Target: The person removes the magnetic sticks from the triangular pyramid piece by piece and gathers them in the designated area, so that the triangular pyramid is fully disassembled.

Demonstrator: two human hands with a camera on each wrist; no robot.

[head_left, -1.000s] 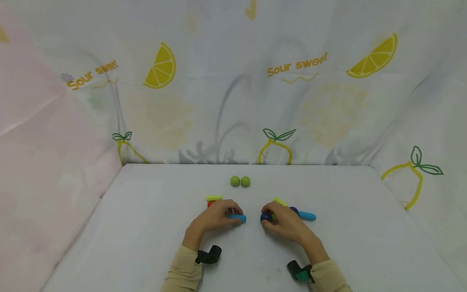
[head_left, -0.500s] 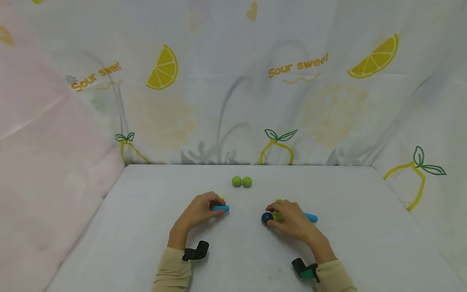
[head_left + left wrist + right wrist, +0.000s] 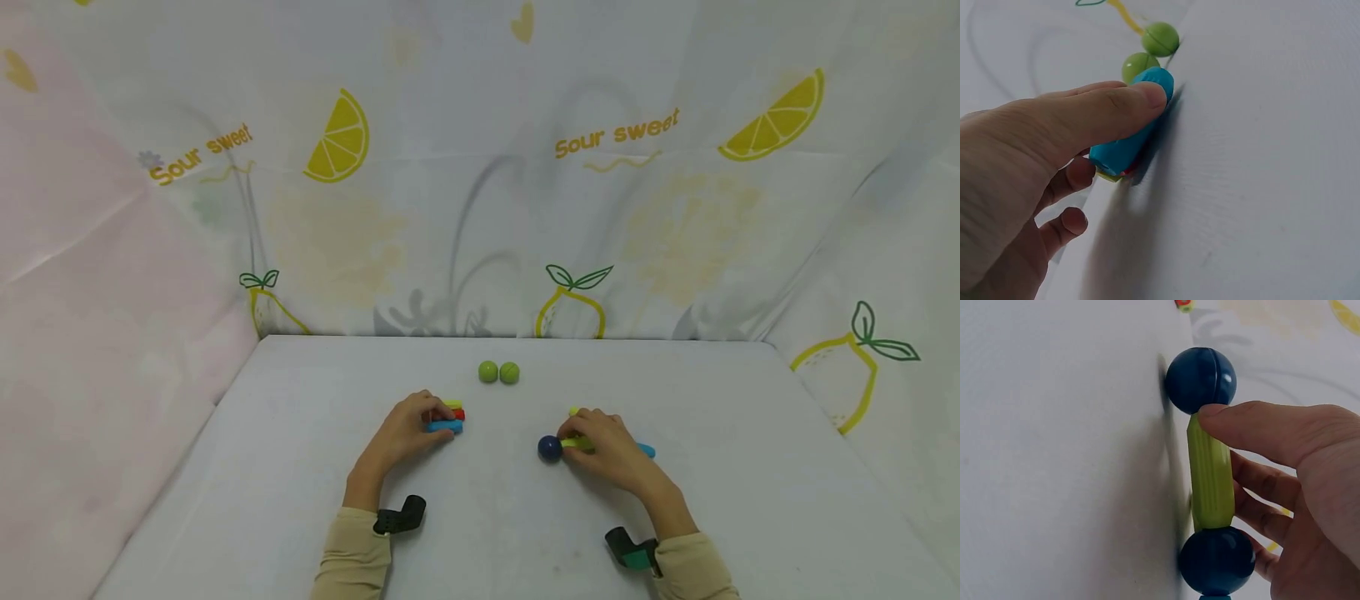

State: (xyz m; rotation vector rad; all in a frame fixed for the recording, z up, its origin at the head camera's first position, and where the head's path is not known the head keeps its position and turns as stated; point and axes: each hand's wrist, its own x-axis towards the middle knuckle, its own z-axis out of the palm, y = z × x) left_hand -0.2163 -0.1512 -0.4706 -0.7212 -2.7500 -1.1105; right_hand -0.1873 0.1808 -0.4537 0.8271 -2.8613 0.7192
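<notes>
My left hand pinches a light blue rod between thumb and fingers, at the near side of a red rod and a yellow rod. In the right wrist view, a yellow-green rod joins two dark blue balls, one at the far end and another ball nearer the wrist. The thumb of my right hand presses on that rod beside the far ball, with the fingers behind it. Another light blue rod extends right from the near ball, mostly covered by the hand.
Two green balls sit side by side toward the back of the white table. The tip of another yellow rod shows behind my right hand. A lemon-print cloth hangs behind the table.
My left hand has carried the light blue rod left and slightly away, to beside the red rod. My right fingers have shifted from the end ball onto the yellow-green rod.
</notes>
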